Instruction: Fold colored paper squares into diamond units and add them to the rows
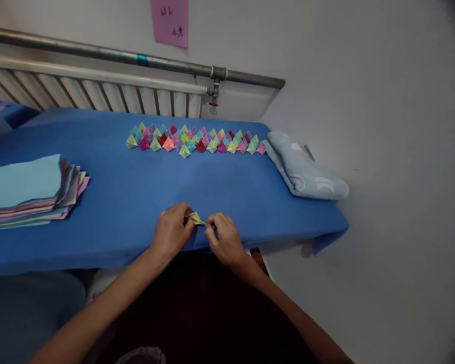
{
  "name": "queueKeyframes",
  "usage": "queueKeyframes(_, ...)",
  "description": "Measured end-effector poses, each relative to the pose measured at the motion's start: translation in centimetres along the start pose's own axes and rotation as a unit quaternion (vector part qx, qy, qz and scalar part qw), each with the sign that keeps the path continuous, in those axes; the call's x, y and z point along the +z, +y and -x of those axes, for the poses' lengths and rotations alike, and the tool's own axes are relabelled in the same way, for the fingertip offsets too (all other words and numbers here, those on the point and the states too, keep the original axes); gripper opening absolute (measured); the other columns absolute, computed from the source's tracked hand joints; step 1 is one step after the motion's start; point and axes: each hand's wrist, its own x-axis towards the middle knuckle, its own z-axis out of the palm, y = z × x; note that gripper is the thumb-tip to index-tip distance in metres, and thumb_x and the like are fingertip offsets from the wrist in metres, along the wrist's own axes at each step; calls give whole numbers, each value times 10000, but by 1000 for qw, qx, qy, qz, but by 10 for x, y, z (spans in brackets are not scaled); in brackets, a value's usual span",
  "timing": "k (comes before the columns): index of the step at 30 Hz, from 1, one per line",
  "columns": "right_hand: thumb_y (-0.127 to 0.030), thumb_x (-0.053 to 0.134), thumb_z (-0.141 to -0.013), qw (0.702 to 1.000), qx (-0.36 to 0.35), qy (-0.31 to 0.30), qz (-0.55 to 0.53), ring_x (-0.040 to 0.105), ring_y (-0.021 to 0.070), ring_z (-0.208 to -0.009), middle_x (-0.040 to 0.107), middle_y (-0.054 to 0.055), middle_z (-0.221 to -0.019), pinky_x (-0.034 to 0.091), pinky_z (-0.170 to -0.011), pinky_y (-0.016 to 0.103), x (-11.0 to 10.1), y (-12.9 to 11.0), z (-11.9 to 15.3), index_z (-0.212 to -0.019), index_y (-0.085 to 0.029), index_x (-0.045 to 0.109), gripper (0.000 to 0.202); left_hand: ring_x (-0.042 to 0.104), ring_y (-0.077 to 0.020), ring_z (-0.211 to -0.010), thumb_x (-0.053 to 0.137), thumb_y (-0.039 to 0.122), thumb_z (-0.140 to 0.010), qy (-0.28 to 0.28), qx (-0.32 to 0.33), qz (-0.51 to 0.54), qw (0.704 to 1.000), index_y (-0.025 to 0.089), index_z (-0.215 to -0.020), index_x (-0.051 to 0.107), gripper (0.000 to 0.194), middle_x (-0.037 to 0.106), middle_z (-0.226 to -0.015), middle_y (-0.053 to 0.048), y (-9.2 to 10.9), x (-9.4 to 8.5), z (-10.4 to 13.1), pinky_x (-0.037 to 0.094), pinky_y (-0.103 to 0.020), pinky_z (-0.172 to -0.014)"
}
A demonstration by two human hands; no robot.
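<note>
Between my two hands is a small piece of folded yellow paper (195, 218), close to the near edge of the table. My left hand (172, 228) is closed on its left end, fingers curled over the top. On the other side, my right hand (224, 237) pinches the right tip between thumb and fingers. My fingers hide both ends of the paper. Farther back, several rows of small folded paper pieces (184, 150) in many colours stand side by side, each shaped like a little pointed diamond.
A blue cloth (136, 192) covers the table. At the left lies a thick stack of coloured paper (26, 182). A folded light-blue patterned cloth (307, 172) rests at the right end, by the wall. Behind the table run a radiator (109, 96) and a metal pipe (174, 64).
</note>
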Motion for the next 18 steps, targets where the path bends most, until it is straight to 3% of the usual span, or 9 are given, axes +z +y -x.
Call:
queueKeyframes(7,-314,563,-848,975,107,-4,-195,565,132,-685,625,5,-809,462,-659,253,-2,-3,-27,-883,-216,587,106,662,-240,-860,523,117,-846,-36,104,-120,987,170,-957,611,152,713,-916,-86,0,-9,-11,430,-371,-794)
queueKeyframes(13,-152,571,-756,972,109,-104,-183,524,99,-605,612,-40,-730,428,-606,218,7,7,-69,-858,-201,617,123,643,-236,-853,497,104,-839,-70,167,-127,975,171,-931,599,153,693,-889,-78,-9,-12,-35,411,-360,-766)
queueKeyframes(18,-102,526,-758,980,99,-118,-130,521,103,-594,598,-50,-651,386,-565,204,13,17,-95,-776,-196,615,131,647,-231,-882,470,65,-825,-81,214,-98,968,184,-983,599,236,698,-909,-70,-21,-6,-62,415,-364,-781)
